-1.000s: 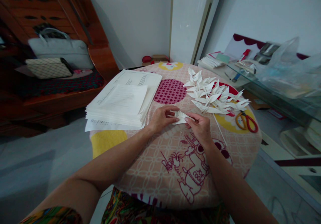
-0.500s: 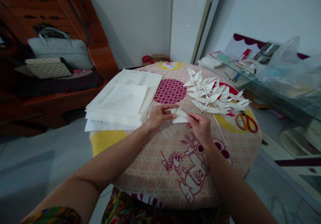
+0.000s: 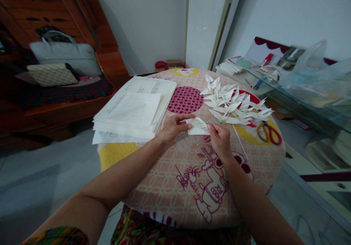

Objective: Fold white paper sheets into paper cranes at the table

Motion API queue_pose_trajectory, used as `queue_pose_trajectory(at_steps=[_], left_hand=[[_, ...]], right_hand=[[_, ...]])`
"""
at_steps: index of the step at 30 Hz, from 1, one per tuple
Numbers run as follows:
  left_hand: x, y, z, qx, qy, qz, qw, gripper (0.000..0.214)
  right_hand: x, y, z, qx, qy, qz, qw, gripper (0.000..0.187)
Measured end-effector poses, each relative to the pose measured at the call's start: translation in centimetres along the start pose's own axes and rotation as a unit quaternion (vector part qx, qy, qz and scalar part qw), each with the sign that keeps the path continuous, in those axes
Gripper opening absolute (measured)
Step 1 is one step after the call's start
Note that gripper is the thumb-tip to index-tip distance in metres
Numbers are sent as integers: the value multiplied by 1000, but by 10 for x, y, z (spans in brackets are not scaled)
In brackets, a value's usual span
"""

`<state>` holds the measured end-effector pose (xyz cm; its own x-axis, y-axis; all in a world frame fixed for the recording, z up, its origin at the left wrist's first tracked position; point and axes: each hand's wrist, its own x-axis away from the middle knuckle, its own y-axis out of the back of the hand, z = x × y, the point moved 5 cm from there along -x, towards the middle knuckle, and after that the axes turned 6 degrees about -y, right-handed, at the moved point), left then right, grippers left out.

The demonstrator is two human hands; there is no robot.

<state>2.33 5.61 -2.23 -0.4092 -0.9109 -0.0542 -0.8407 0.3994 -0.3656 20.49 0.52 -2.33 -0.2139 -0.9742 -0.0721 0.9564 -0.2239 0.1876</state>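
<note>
A small folded piece of white paper (image 3: 197, 126) is held between my two hands just above the cloth-covered table. My left hand (image 3: 174, 127) pinches its left side, thumb in front and fingers behind. With thumb and forefinger, my right hand (image 3: 221, 137) grips its right corner. Faint print shows on the paper. Beyond my right hand lies a heap of folded white paper shapes with pointed tips (image 3: 233, 102). To the left of my left hand rests a thick stack of printed sheets (image 3: 131, 106), with a smaller sheet on top.
Scissors (image 3: 269, 133) with orange and red handles lie at the table's right edge, near a thin white stick (image 3: 240, 141). A glass shelf (image 3: 296, 102) with plastic bags adjoins the right side. A wooden bench (image 3: 109, 66) holding bags stands at left.
My right hand has shifted slightly right along the paper. The raised flap on the paper now lies flatter, and more of its face shows. My left hand stays in place.
</note>
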Motion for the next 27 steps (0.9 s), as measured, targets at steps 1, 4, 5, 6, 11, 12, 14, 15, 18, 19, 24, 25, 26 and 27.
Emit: queue_pose_trajectory(at_steps=[1, 4, 5, 6, 11, 12, 14, 15, 18, 19, 24, 25, 26, 27], left_hand=[[0, 0, 0, -1, 2, 0, 1000, 52], [0, -1, 0, -1, 3, 1, 1000, 50], [1, -1, -1, 2, 4, 2, 1000, 49], [1, -2, -1, 7, 6, 2, 1000, 49], [2, -1, -3, 6, 27, -29, 999, 45], [2, -1, -4, 5, 29, -35, 999, 43], [3, 0, -4, 5, 27, -44, 999, 37], [3, 0, -4, 2, 24, -48, 999, 35], [2, 1, -1, -22, 14, -52, 998, 35], [2, 2, 0, -33, 13, -50, 998, 36], [1, 1, 3, -65, 10, -28, 997, 41], [1, 0, 3, -65, 8, -23, 998, 42], [2, 0, 3, -64, 8, -18, 998, 44], [2, -1, 3, -63, 10, -13, 998, 46]], right_hand=[[0, 0, 0, -4, -3, -1, 1000, 30], [-1, 0, -3, -29, -26, -4, 999, 29], [-1, -1, -4, -46, -38, -4, 998, 29], [-2, -1, -6, -66, -53, -1, 996, 28], [-1, -5, -8, -123, -103, 20, 987, 30], [-1, -5, -7, -121, -103, 23, 987, 30], [0, -5, -6, -112, -96, 25, 989, 30], [0, -5, -6, -105, -91, 25, 990, 30], [1, -5, -4, -74, -73, 30, 994, 30], [1, -5, -4, -62, -67, 31, 995, 30], [2, -3, -3, -12, -33, 14, 999, 25], [2, -2, -3, -9, -29, 11, 999, 23], [2, -2, -4, -8, -29, 8, 1000, 22], [3, -2, -4, -8, -30, 4, 1000, 21]])
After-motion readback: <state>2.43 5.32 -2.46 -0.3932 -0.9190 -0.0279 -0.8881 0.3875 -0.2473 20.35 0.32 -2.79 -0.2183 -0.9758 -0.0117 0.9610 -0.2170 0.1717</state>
